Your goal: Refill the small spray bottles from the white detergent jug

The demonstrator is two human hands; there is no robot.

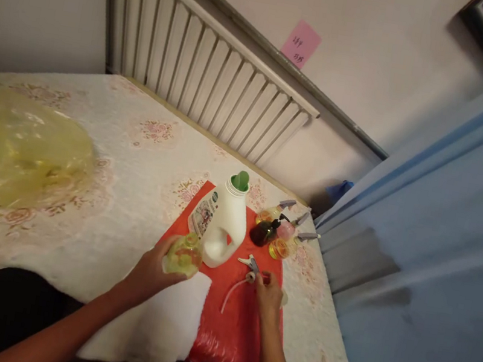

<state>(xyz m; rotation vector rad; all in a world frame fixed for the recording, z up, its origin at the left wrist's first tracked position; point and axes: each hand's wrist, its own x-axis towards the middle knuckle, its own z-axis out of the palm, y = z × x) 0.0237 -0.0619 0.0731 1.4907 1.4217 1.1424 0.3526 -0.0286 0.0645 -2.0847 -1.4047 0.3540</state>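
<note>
In my left hand [158, 272] is a small round clear bottle [185, 256] with yellowish-green contents and an uncapped neck. My right hand [268, 295] has its fingers closed at a grey-and-white spray trigger head [251, 265], whose thin dip tube [230, 295] curves down over the red sheet [231, 332]. Between and beyond my hands stands a large white handled jug [232, 219], with a green spout [240, 179] at its open mouth. The bottle in my left hand overlaps the jug's lower left side in view.
Several small spray bottles [279, 248] and a dark pump bottle [262, 233] stand right of the jug. A white cloth [174, 317] lies in front. On the left sits a yellow plastic bag [21, 152]. A radiator [204, 71] runs behind the floral-covered table; a blue curtain [434, 236] hangs right.
</note>
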